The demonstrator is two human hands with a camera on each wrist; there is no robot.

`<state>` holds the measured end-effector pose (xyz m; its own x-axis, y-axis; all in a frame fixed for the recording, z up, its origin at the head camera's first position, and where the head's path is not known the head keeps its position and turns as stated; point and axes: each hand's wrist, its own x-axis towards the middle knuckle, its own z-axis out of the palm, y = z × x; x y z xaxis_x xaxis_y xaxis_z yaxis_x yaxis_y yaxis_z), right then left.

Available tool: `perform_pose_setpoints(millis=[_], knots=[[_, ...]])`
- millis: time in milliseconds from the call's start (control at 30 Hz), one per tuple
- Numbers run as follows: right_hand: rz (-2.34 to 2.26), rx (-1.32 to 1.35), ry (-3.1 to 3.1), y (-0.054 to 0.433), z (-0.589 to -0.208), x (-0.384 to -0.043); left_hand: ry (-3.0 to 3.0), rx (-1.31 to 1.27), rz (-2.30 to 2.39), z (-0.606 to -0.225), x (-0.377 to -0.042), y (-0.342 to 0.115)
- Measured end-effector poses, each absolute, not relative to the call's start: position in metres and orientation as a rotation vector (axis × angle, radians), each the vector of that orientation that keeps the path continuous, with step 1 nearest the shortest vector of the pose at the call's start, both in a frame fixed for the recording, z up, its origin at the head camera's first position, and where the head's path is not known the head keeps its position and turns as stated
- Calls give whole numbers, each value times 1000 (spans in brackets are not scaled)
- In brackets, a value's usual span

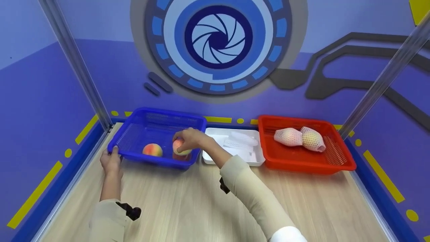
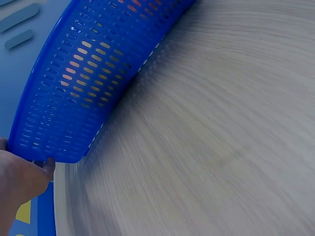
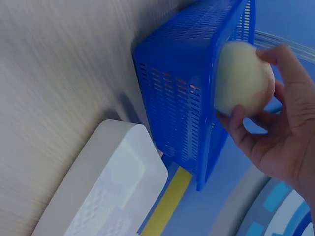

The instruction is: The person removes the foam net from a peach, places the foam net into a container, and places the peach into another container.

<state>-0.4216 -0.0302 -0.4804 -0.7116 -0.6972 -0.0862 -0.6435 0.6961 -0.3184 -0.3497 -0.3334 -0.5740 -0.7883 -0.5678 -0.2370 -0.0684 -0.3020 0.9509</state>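
My left hand [image 1: 112, 164] grips the front left corner of the blue basket [image 1: 134, 157], its thumb over the rim. The left wrist view has this hand [image 2: 22, 182] at the basket's end, with yellow and pink showing through the slotted wall [image 2: 98, 64]. My right hand [image 1: 194, 138] holds a yellow-pink peach [image 1: 178, 146] at the basket's front right part. Up close in the right wrist view, thumb and fingertips pinch the peach [image 3: 242, 78] just above the rim. Another peach [image 1: 152, 150] lies inside, left of the held one.
Beside the blue basket stands a white tray [image 1: 210, 159] with white foam net sleeves [image 1: 239, 140] in it. Farther right, a red basket [image 1: 295, 164] contains two peaches in foam nets [image 1: 288, 136]. Behind them rises a printed wall [image 1: 231, 107]; side walls flank the wooden table [image 1: 188, 208].
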Motion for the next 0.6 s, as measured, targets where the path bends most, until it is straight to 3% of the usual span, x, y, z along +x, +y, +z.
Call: perform_pose_setpoints(millis=[233,600], knots=[[-282,-1145,3074,-32,-504,-421,-1648,791,-2132,-574,-350,-335],[-315,-1138,3009,-30,-524,-420,-1649,783,-2106,-575,-348,-332]])
